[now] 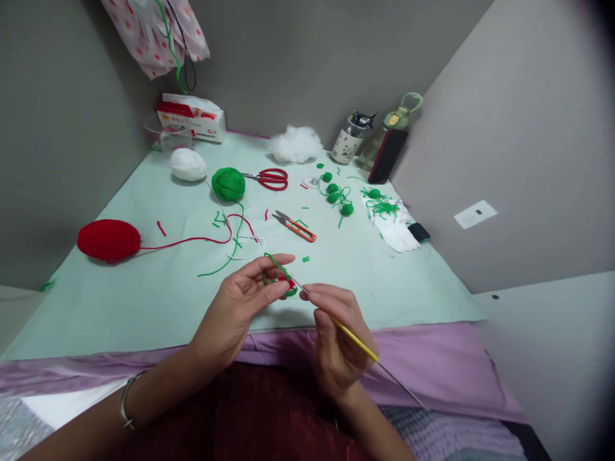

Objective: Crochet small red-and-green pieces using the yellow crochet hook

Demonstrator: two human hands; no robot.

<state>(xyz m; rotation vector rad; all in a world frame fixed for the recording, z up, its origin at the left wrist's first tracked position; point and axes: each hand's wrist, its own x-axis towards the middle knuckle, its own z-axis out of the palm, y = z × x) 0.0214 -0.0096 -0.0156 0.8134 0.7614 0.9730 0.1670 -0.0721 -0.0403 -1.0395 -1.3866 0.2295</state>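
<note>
My left hand (240, 299) pinches a small red and green crochet piece (289, 287) between thumb and fingers. A strand of green yarn (275, 263) runs from the piece up over the left forefinger. In my right hand (343, 326) is a crochet hook (355, 339) with a yellow grip, held like a pen. Its metal tip points up and left, at the edge of the piece; whether it sits inside a stitch is too small to tell. Both hands are above the near part of the table.
Beyond my hands lie orange thread snips (302, 231), red-handled scissors (273, 179), and balls of red (109, 240), green (229, 184) and white yarn (188, 164). Several small green balls (333, 195), white stuffing (296, 145), a pen holder (348, 142) and a phone (388, 156) are farther back.
</note>
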